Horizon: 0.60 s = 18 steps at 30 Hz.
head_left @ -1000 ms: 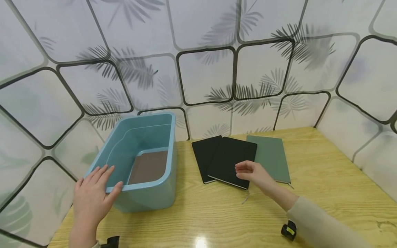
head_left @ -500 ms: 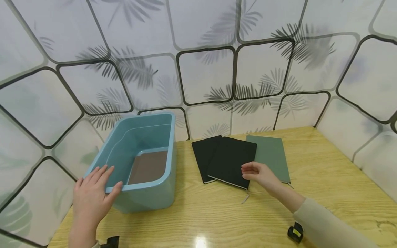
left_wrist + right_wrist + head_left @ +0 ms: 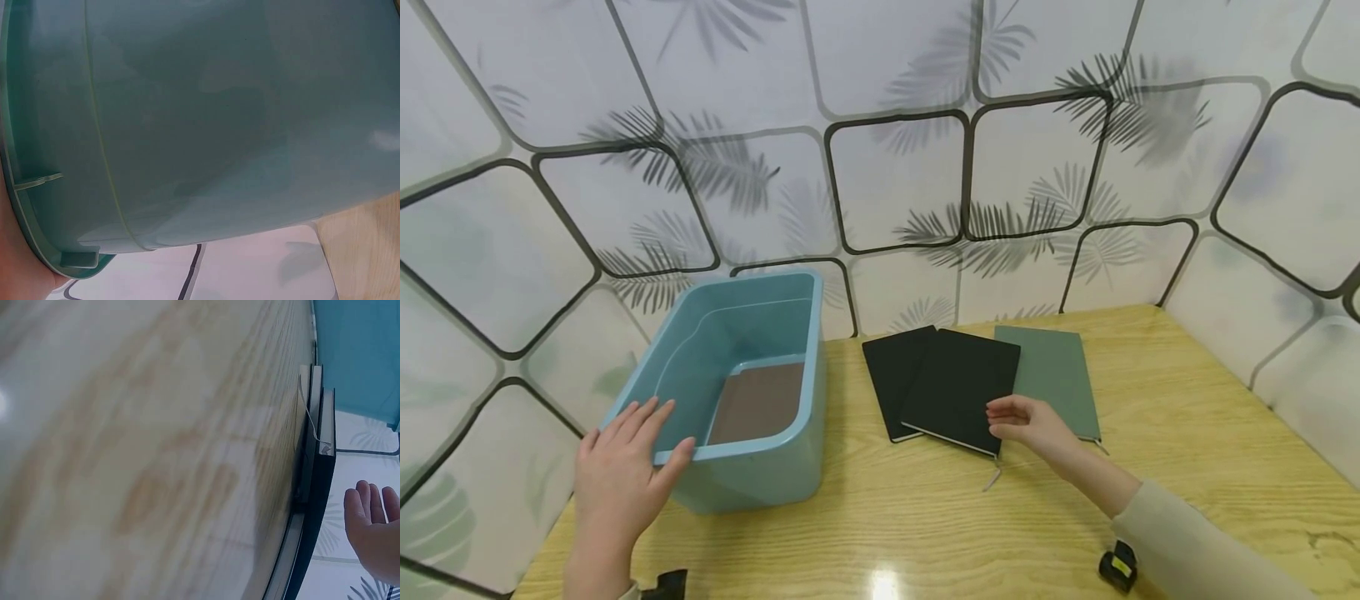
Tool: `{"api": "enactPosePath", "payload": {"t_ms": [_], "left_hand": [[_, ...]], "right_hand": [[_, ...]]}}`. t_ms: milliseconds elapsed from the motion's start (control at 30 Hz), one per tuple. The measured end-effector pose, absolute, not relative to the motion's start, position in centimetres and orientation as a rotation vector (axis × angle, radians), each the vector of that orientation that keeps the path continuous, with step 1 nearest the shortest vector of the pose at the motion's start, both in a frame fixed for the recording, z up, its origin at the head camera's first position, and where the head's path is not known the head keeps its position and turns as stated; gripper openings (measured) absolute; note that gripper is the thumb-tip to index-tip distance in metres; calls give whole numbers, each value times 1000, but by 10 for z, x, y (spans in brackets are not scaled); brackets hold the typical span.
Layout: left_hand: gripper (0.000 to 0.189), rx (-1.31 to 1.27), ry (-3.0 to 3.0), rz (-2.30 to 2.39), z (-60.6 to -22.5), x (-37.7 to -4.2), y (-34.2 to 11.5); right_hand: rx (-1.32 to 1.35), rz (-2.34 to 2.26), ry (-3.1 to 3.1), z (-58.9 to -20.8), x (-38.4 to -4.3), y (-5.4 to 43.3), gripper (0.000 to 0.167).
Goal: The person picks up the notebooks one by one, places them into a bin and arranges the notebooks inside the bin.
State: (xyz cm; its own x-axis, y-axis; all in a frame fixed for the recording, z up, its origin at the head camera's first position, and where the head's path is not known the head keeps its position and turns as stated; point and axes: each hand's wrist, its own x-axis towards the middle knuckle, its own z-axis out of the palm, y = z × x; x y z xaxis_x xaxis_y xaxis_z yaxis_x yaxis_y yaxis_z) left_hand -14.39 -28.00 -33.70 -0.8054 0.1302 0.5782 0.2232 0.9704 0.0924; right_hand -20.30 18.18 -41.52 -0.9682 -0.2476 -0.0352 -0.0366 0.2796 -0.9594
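My left hand (image 3: 621, 471) rests with spread fingers on the near-left rim of a blue plastic bin (image 3: 752, 479). Flat on the bin's floor lies a brown, rectangular book-like thing (image 3: 758, 404). To the right, a black notebook (image 3: 958, 379) overlaps a second black notebook (image 3: 891, 367), and a green notebook (image 3: 1052, 367) lies beside them. Over the right edge of the upper black notebook hovers my right hand (image 3: 1033, 429), its fingers loosely bent and holding nothing. The right wrist view shows a gap between that hand and the notebooks' edges.
A light wooden table (image 3: 910, 533) carries everything. Patterned white curtain-like walls (image 3: 895, 183) close off the back and both sides. Ribbon markers hang out from the near edges of the upper black notebook and the green one. Each wrist wears a black device (image 3: 1118, 567).
My right hand has drifted slightly to the right, away from the middle of the black notebook. The left hand stays on the bin's rim, and the notebooks lie as before.
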Motion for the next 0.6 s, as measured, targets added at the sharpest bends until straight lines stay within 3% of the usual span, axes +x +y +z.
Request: {"api": "enactPosePath", "payload": {"t_ms": [600], "left_hand": [[53, -250, -2524, -216, -336, -145, -281]], "right_hand": [[-185, -1716, 2431, -416, -201, 185, 39]]}}
